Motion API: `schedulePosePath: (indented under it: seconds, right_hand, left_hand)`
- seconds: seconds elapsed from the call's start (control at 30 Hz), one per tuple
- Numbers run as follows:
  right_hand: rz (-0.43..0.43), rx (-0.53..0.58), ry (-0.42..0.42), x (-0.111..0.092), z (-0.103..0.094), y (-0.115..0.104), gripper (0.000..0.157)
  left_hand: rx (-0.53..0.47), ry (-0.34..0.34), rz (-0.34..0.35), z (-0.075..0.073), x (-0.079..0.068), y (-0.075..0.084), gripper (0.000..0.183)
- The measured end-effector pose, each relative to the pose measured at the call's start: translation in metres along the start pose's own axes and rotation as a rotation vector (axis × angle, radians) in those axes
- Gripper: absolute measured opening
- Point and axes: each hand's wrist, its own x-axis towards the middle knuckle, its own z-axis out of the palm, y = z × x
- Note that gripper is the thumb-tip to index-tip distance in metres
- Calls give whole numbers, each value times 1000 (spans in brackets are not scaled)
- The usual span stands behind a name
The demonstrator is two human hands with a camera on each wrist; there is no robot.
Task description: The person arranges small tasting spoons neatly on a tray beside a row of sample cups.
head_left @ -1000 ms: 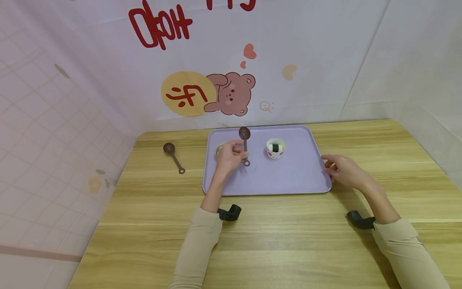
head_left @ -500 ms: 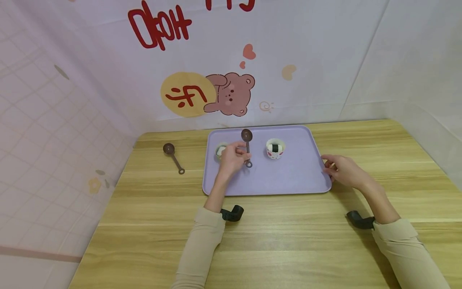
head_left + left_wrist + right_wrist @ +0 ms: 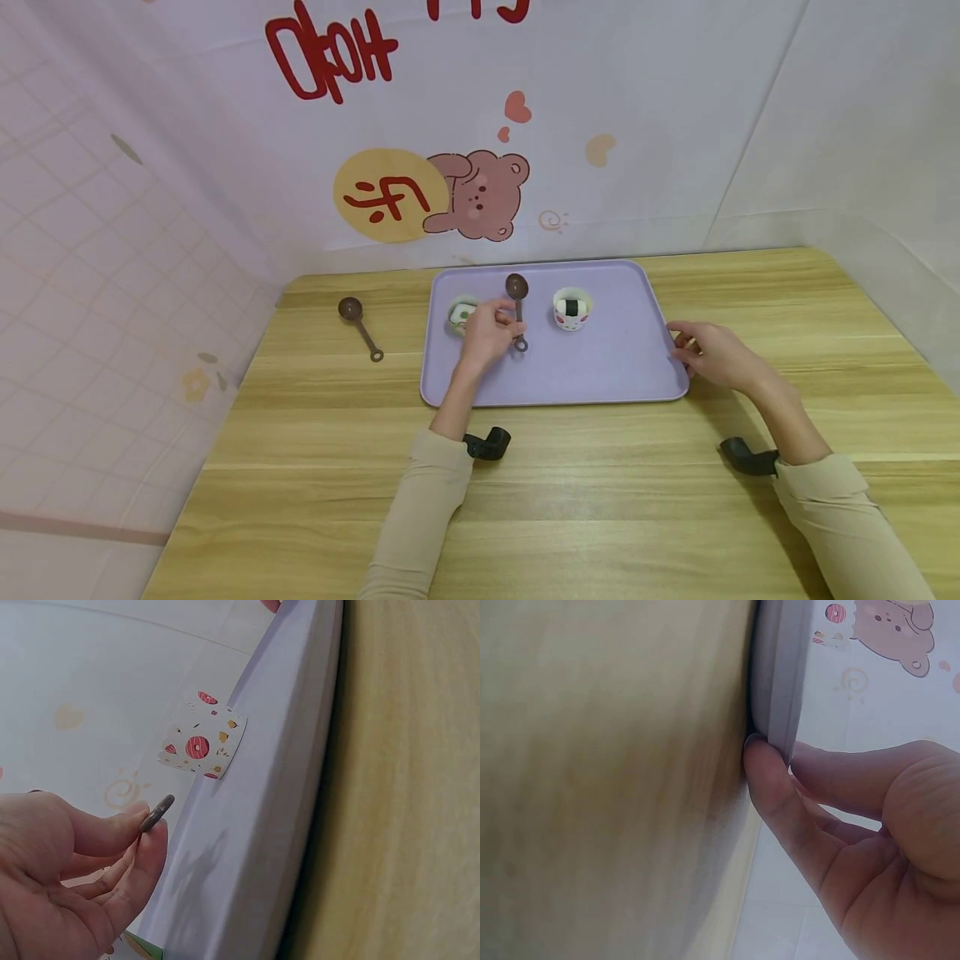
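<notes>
My left hand [image 3: 487, 335] pinches a brown measuring spoon [image 3: 517, 286] by its handle, near the ring end, over the lilac tray [image 3: 600, 367]. The bowl of the spoon points to the back. In the left wrist view the handle end [image 3: 159, 814] pokes out between thumb and finger. My right hand [image 3: 716, 354] grips the tray's right edge; the right wrist view shows the thumb on one side of the rim [image 3: 781, 682] and a finger beneath. To the spoon's right stands a printed paper cup [image 3: 572, 323] with a rice ball and black strip inside. Another cup [image 3: 453, 325] is partly behind my left hand.
A second brown measuring spoon [image 3: 360, 327] lies on the wooden table [image 3: 570, 492] left of the tray. Close behind the tray hangs a white cloth backdrop [image 3: 660, 175] with a printed bear. Another cloth [image 3: 127, 275] borders the left side.
My left hand has shifted slightly right and toward the front with the measuring spoon, uncovering more of the left cup. The right hand stays at the tray edge.
</notes>
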Motion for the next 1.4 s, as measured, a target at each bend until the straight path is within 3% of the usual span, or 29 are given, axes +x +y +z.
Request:
schedulePosePath:
  seconds: [0.43, 0.87, 1.4]
  right_hand:
    - [10, 5, 2, 0, 0, -1, 43]
    - [14, 24, -11, 0, -2, -5, 44]
    - [23, 7, -13, 0, -3, -3, 44]
  left_hand:
    - [100, -29, 0, 10, 0, 1, 33]
    - [189, -15, 32, 13, 0, 1, 33]
    - [246, 7, 16, 15, 1, -1, 36]
